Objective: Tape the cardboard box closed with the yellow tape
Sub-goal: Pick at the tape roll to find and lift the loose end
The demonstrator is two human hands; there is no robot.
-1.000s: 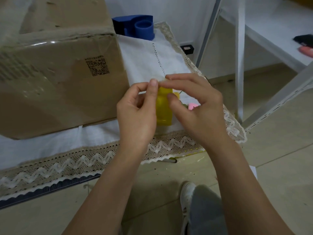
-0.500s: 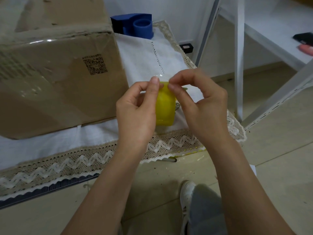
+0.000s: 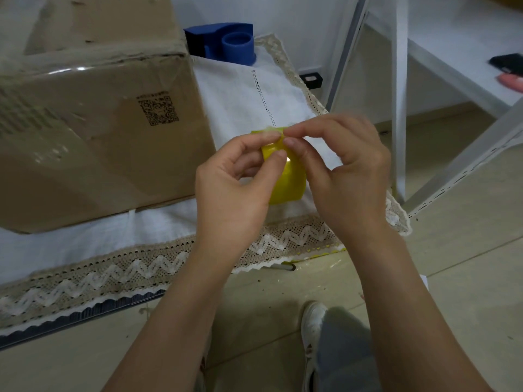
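Observation:
A yellow tape roll [image 3: 290, 183] hangs in the air between both hands, over the table's front right part. My left hand [image 3: 235, 190] grips the roll from the left, thumb on its face. My right hand [image 3: 342, 168] pinches the loose tape end at the roll's top with thumb and forefinger. The large cardboard box [image 3: 93, 123] stands to the left on the white cloth, a QR code on its near side and clear tape shining along its top edge. Both hands are apart from the box.
A blue tape dispenser [image 3: 226, 42] sits behind the box on the lace-edged tablecloth [image 3: 246, 103]. A white metal rack [image 3: 402, 89] stands to the right. A pen [image 3: 281, 266] lies under the cloth's front edge. My shoe [image 3: 312, 329] is on the tiled floor below.
The right fingers have shifted from gripping the roll's top to picking at the tape end. The roll has tilted slightly, and both hands stayed in about the same place.

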